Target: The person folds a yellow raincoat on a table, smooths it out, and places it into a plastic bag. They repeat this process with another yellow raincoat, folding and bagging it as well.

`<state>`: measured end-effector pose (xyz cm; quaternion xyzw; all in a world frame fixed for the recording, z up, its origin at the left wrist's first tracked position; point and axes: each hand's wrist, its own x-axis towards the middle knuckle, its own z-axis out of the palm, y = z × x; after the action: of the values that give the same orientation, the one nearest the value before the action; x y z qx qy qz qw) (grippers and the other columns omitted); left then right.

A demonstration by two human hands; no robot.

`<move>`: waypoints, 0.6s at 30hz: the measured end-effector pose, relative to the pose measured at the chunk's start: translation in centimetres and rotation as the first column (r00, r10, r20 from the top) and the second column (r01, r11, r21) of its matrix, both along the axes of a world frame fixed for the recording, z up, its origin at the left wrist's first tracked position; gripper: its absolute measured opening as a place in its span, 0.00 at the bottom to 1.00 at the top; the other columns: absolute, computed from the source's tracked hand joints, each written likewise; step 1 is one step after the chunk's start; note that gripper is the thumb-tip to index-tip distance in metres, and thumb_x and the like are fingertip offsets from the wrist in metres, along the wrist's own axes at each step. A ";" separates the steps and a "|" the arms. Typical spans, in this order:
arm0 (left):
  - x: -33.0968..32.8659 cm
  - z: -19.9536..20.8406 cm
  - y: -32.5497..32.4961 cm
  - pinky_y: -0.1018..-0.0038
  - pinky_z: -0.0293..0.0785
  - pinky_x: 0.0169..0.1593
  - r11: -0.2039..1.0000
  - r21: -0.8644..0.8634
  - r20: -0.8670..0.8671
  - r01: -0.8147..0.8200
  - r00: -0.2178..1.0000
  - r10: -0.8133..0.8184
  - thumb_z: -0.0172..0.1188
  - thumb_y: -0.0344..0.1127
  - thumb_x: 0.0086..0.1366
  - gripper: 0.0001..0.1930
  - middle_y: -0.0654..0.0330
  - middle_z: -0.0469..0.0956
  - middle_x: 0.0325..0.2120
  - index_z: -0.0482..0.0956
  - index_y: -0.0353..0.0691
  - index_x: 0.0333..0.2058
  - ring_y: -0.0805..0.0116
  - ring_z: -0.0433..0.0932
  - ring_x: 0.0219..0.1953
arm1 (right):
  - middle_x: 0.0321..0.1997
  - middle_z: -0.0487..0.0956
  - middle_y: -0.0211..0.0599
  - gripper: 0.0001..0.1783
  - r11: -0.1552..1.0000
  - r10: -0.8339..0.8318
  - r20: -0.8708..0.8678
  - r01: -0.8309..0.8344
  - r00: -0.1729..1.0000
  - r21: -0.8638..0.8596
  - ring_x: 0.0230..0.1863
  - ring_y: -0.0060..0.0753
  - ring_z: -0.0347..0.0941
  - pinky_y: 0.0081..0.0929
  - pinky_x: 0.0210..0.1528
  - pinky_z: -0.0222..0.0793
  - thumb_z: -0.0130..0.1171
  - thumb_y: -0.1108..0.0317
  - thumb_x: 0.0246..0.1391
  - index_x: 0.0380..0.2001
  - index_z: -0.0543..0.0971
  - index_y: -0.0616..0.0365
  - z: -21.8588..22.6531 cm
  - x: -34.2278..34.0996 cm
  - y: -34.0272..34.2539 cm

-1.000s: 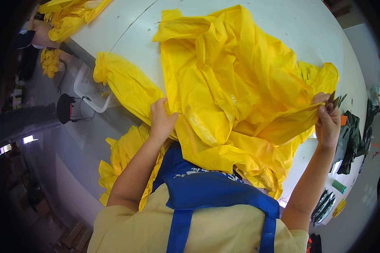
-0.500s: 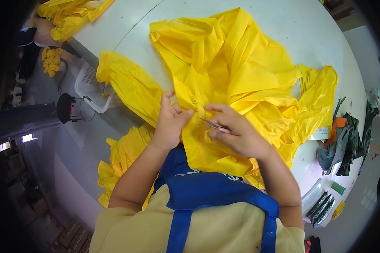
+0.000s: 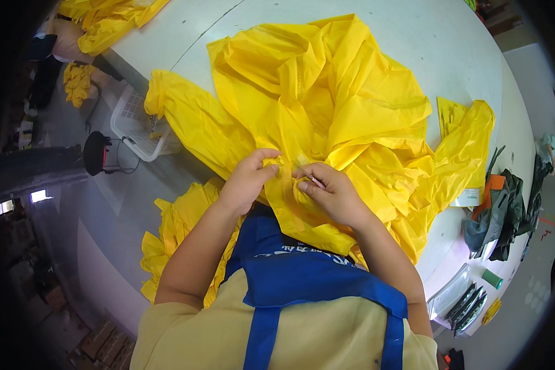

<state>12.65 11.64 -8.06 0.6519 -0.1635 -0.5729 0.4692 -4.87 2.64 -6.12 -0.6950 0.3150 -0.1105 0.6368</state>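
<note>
A large yellow raincoat-like garment lies bunched on the table, its near part drawn up against my blue apron. My left hand pinches a folded edge of it, thumb against fingers, beside a ribbed, zipper-like strip running down the cloth. Just to the right, my right hand is closed around small thread snips, their thin metal tip pointing up and left at the strip. Fingers of that hand also touch the yellow cloth. The exact grip under the fingers is hidden.
More yellow cloth hangs at the table's left edge, near a white plastic basket and a black stool. Dark green cloth pieces, a green spool and flat dark packets lie at the right. Another person's arm shows far left.
My left hand has closed its raised fingers onto the cloth edge and shifted slightly right. My right hand has moved a little left, with the snips tip higher. The garment's folds have shifted.
</note>
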 end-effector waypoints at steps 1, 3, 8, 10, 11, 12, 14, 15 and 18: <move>0.1 -0.2 0.2 0.82 0.58 0.25 0.999 0.024 -0.017 -0.040 0.999 0.040 0.58 0.30 0.61 0.10 0.68 0.69 0.23 0.76 0.37 0.41 0.81 0.63 0.22 | 0.23 0.67 0.36 0.06 1.000 -0.016 0.025 0.016 1.000 0.008 0.27 0.27 0.62 0.25 0.31 0.61 0.58 0.70 0.54 0.32 0.74 0.61 -0.1 0.0 0.1; 0.4 -1.6 0.4 0.82 0.58 0.25 0.998 0.044 -0.068 -0.035 0.997 0.038 0.59 0.31 0.60 0.09 0.68 0.70 0.23 0.76 0.38 0.39 0.81 0.64 0.22 | 0.24 0.67 0.36 0.07 1.000 0.017 0.000 -0.017 1.000 0.013 0.27 0.27 0.63 0.25 0.32 0.62 0.57 0.69 0.55 0.33 0.74 0.61 -0.2 0.0 0.1; 1.0 -2.2 0.7 0.80 0.61 0.26 0.996 -0.027 0.242 0.080 0.968 -0.071 0.63 0.32 0.56 0.07 0.65 0.71 0.26 0.76 0.41 0.34 0.79 0.66 0.24 | 0.26 0.69 0.34 0.08 0.998 0.034 -0.025 -0.033 0.999 0.044 0.28 0.26 0.64 0.24 0.33 0.62 0.57 0.70 0.55 0.36 0.75 0.62 -0.5 -0.3 0.3; 1.4 -1.6 0.3 0.78 0.64 0.27 0.988 -0.034 0.430 0.151 0.895 -0.122 0.64 0.32 0.54 0.07 0.61 0.71 0.29 0.77 0.42 0.31 0.75 0.69 0.27 | 0.26 0.70 0.33 0.08 0.999 0.008 0.006 -0.008 1.000 0.042 0.28 0.26 0.63 0.24 0.33 0.62 0.57 0.69 0.55 0.36 0.75 0.63 -0.5 -0.1 0.8; 1.0 -1.2 0.2 0.77 0.67 0.31 0.988 -0.070 0.500 0.136 0.862 -0.083 0.64 0.32 0.54 0.06 0.60 0.71 0.34 0.77 0.42 0.30 0.73 0.70 0.32 | 0.27 0.70 0.33 0.08 1.000 0.004 0.035 -0.005 0.999 0.030 0.28 0.25 0.63 0.24 0.33 0.62 0.58 0.69 0.55 0.36 0.75 0.62 -0.9 -0.1 1.0; 0.3 -0.7 -0.1 0.76 0.69 0.34 0.987 -0.107 0.568 0.123 0.822 -0.041 0.64 0.31 0.55 0.05 0.58 0.70 0.38 0.76 0.42 0.29 0.71 0.71 0.37 | 0.27 0.70 0.33 0.08 1.000 0.002 0.065 -0.003 0.998 0.017 0.28 0.25 0.63 0.24 0.33 0.62 0.58 0.69 0.55 0.36 0.75 0.62 -1.4 0.0 1.1; -0.5 1.0 -0.4 0.71 0.69 0.43 0.971 -0.141 0.826 0.194 0.564 0.007 0.64 0.31 0.55 0.05 0.54 0.66 0.48 0.76 0.42 0.28 0.64 0.70 0.45 | 0.27 0.70 0.33 0.08 0.998 0.003 0.050 -0.006 0.999 0.057 0.29 0.24 0.63 0.24 0.33 0.62 0.58 0.69 0.55 0.36 0.75 0.62 -1.4 -0.1 0.9; -0.7 2.3 -0.5 0.67 0.67 0.48 0.957 -0.113 0.951 0.267 0.307 0.027 0.65 0.31 0.54 0.05 0.51 0.62 0.53 0.76 0.43 0.28 0.60 0.68 0.48 | 0.27 0.70 0.33 0.08 0.994 0.011 0.005 -0.012 1.000 0.112 0.28 0.24 0.63 0.24 0.33 0.62 0.57 0.69 0.55 0.36 0.75 0.62 -0.7 0.1 0.7; -0.6 2.1 -1.0 0.60 0.58 0.57 0.885 -0.218 0.967 0.412 0.214 0.138 0.63 0.30 0.54 0.06 0.51 0.69 0.52 0.75 0.43 0.29 0.55 0.70 0.49 | 0.25 0.68 0.31 0.08 0.991 0.050 -0.022 -0.047 0.998 0.123 0.28 0.23 0.62 0.23 0.33 0.62 0.57 0.68 0.56 0.36 0.75 0.61 -0.6 -0.1 0.4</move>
<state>12.04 10.60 -5.95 0.7232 -0.5997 -0.0303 0.3413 -4.94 3.05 -6.71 -0.6635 0.3120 -0.0666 0.6767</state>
